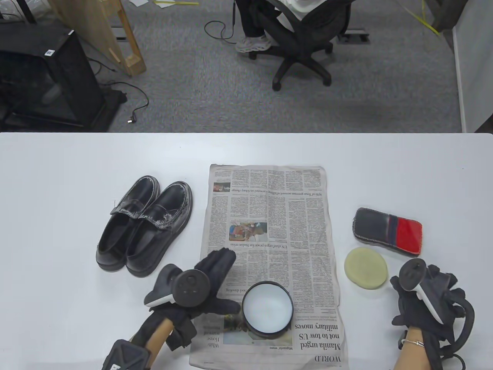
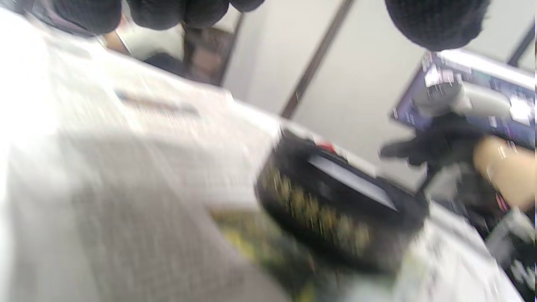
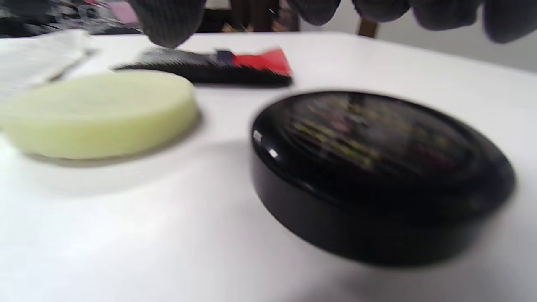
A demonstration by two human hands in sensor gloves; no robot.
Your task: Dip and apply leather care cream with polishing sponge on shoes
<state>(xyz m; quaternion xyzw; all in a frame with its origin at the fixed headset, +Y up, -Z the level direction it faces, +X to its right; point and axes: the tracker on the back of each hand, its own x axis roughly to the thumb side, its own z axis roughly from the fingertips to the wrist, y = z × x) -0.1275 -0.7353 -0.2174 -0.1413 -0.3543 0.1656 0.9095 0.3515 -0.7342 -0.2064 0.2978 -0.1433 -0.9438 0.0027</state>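
A pair of black loafers (image 1: 143, 228) with white scuffs stands left of the newspaper (image 1: 269, 216). An open black jar of white cream (image 1: 267, 310) sits on the newspaper's near part and shows blurred in the left wrist view (image 2: 335, 209). My left hand (image 1: 225, 283) lies spread just left of the jar, thumb by its wall, holding nothing. A round pale-yellow sponge (image 1: 366, 268) lies right of the paper, also in the right wrist view (image 3: 96, 113). My right hand (image 1: 420, 296) hovers over the jar's black lid (image 3: 377, 176), which lies on the table apart from my fingers (image 3: 168, 21).
A black-and-red cloth pad (image 1: 388, 231) lies behind the sponge, also in the right wrist view (image 3: 209, 67). The white table (image 1: 57, 173) ends at its far edge before grey carpet with an office chair (image 1: 300, 42).
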